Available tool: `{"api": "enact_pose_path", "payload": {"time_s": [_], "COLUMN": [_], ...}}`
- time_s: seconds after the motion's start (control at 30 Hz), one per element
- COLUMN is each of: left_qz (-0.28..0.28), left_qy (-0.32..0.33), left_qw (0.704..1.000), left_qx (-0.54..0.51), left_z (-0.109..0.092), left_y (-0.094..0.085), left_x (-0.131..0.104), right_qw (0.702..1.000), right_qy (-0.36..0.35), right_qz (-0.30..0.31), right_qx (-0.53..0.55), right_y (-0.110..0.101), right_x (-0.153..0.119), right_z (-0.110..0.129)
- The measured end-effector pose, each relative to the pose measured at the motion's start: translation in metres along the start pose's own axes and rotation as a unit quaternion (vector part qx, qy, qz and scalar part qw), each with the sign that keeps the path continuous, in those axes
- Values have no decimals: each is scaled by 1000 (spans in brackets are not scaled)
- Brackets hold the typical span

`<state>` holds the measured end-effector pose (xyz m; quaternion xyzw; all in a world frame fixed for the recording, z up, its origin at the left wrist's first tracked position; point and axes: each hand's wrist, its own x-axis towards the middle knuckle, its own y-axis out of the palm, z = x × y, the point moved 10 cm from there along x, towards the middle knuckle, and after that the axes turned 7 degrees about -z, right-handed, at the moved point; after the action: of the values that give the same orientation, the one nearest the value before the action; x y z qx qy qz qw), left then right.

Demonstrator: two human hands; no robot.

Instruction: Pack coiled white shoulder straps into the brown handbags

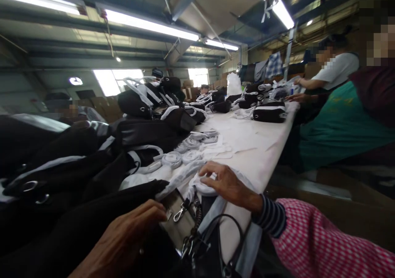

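Note:
In the head view a black bag (132,197) lies nearest me, its mouth open on a grey-beige lining (177,218). My left hand (132,228) is closed at the near edge of the opening, its fingertips partly hidden. A white-wrapped strap coil (203,185) lies just past the opening, under the curled fingers and thumb of my right hand (231,185). Between my hands, a silver snap hook (179,214) and a dark chain (198,214) lie over the lining. A thin black cord loop (236,224) hangs at the bag's right side.
Several white coils (171,159) lie ahead on the pale table (247,146). Black bags (145,131) are heaped along the left, and another black bag (269,112) stands at the far right edge. Co-workers (336,68) are on the right; another person (66,105) is at left.

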<state>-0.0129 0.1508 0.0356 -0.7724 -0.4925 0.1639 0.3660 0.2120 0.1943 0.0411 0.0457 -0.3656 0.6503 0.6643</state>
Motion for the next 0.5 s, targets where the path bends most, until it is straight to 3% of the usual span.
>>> {"api": "enact_pose_path", "payload": {"time_s": [0.1,0.2,0.4,0.5], "left_qz": [119,185,191,140], "left_qy": [20,30,46,59], "left_qw": [991,980,977,985], "left_qx": [57,58,78,88], "left_z": [19,32,5,6], "left_y": [16,31,23,18], "left_x": [-30,-56,-62,-50], "right_qw": [978,950,950,962], "right_qy": [-52,-14,7,30], "right_qz": [90,169,152,141], "right_qx": [-181,-263,-274,-230], "right_y": [-5,7,17,14], "right_x": [-8,-20,-17,-10], "right_z": [-10,-32,-38,-41]}}
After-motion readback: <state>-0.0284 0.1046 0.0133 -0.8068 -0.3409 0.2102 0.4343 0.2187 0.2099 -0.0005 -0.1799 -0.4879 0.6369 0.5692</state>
